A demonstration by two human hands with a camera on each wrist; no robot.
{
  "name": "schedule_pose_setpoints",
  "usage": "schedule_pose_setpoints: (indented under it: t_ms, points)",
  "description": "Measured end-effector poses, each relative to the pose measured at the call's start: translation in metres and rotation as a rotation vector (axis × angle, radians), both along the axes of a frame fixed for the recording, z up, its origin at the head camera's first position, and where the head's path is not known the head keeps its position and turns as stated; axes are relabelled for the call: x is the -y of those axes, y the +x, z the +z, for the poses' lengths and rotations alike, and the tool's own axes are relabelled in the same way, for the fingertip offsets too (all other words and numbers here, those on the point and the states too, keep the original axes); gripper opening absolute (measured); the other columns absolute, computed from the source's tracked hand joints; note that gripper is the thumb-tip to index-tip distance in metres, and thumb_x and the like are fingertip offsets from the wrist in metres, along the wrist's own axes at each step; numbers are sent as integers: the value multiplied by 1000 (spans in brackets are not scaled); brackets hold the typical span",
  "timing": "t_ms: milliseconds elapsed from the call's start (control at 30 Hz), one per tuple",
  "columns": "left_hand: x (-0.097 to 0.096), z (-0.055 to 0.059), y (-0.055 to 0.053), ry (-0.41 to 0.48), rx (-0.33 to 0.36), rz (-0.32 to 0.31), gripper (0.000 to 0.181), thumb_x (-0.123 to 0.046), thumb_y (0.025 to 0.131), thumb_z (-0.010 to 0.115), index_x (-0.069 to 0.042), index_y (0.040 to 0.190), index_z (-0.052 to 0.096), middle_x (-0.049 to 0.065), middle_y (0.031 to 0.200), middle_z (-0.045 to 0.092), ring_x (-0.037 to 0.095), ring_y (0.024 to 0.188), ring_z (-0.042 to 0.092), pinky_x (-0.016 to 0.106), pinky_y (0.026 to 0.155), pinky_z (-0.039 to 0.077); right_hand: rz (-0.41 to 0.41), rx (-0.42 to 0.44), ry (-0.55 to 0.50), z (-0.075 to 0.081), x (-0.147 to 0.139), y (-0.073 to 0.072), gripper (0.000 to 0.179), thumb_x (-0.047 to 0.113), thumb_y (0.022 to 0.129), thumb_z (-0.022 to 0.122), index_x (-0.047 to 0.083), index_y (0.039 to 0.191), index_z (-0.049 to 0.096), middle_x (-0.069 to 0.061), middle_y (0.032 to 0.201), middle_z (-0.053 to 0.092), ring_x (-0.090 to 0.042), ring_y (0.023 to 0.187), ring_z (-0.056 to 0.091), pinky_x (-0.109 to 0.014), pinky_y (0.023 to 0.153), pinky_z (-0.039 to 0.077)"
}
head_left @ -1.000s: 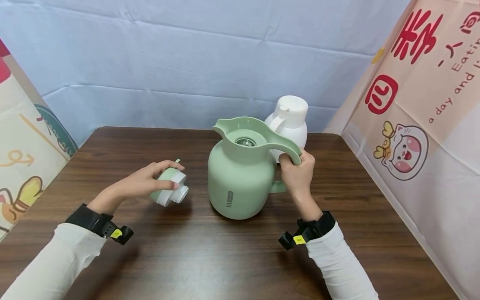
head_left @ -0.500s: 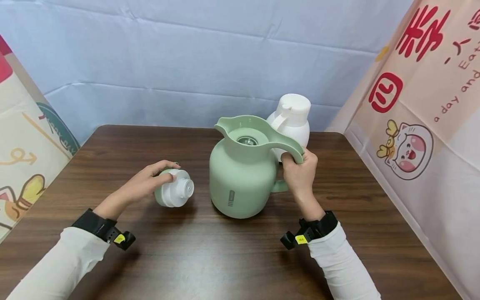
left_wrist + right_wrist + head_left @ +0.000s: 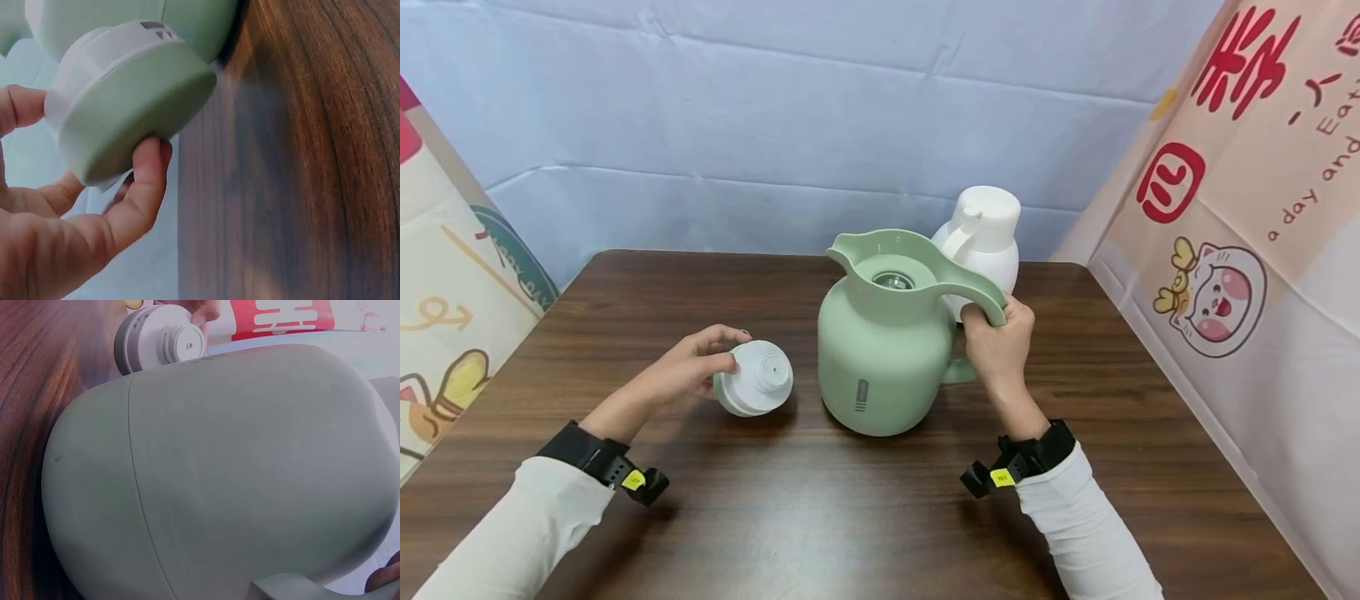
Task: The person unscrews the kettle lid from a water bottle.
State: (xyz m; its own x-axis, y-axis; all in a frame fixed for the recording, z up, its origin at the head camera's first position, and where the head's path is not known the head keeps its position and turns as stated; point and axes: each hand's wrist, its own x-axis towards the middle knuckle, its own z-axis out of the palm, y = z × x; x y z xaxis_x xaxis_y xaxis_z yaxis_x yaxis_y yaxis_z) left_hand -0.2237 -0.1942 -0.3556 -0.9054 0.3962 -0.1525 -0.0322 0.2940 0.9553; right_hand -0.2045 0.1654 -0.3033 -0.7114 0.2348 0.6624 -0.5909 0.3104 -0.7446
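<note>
A green thermos jug (image 3: 883, 358) stands upright on the table, its round mouth uncovered and its spout turned left. My right hand (image 3: 1002, 346) grips the jug's handle; the right wrist view is mostly filled by the jug's body. To the left of the jug, my left hand (image 3: 688, 367) pinches the green and white lid (image 3: 758, 379) between thumb and fingers, just above the table. The lid's white underside with its round stub faces the head camera. In the left wrist view the lid's green top (image 3: 144, 106) shows, with a fingertip pressed on it.
Behind the jug and to its right stands a white jug (image 3: 988, 237), partly hidden by the green one. The dark wood table (image 3: 850, 517) ends at a pale blue cloth (image 3: 737, 125) at the back. Printed cloths (image 3: 1217, 292) hang at both sides.
My left hand has turned the lid so that its white underside swings round toward the head camera. The right hand and the green thermos jug stay where they were.
</note>
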Motion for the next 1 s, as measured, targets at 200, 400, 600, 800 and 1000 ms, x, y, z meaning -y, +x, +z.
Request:
schedule_pose_setpoints:
  t_ms: [200, 400, 600, 800, 1000]
  points:
    - [-1, 0, 1, 69, 40, 11, 50, -9, 88, 50, 4, 134, 35, 26, 122, 45, 26, 89, 60, 40, 70, 50, -12, 4, 0, 1, 1, 0, 31, -13, 74, 44, -5, 52, 23, 0, 46, 17, -9, 43, 12, -23, 45, 16]
    - [-3, -3, 1, 63, 64, 40, 48, -7, 87, 49, 3, 131, 36, 26, 118, 47, 25, 87, 59, 38, 67, 49, -7, 15, -6, 2, 2, 0, 30, -13, 74, 44, -6, 53, 23, 1, 47, 17, -9, 44, 12, -23, 45, 16]
    - [0, -8, 0, 61, 81, 60, 48, -6, 87, 48, 7, 131, 33, 26, 116, 47, 24, 87, 59, 40, 68, 50, 3, 12, -7, 2, 2, -1, 31, -13, 74, 44, -6, 53, 23, 0, 48, 16, -10, 44, 11, -23, 45, 16]
    - [2, -14, -1, 7, 74, 79, 48, -6, 88, 48, 9, 132, 33, 28, 117, 46, 24, 90, 58, 42, 71, 51, 8, 9, -9, 1, 1, -1, 30, -14, 74, 43, -6, 55, 22, 2, 51, 15, -13, 48, 9, -24, 46, 15]
    - [5, -14, 0, -46, 62, 86, 49, -7, 89, 49, 7, 133, 33, 28, 120, 43, 27, 93, 56, 41, 73, 51, -3, 11, -13, 1, 1, 0, 30, -14, 73, 43, -6, 53, 23, 2, 48, 16, -10, 45, 10, -23, 45, 15]
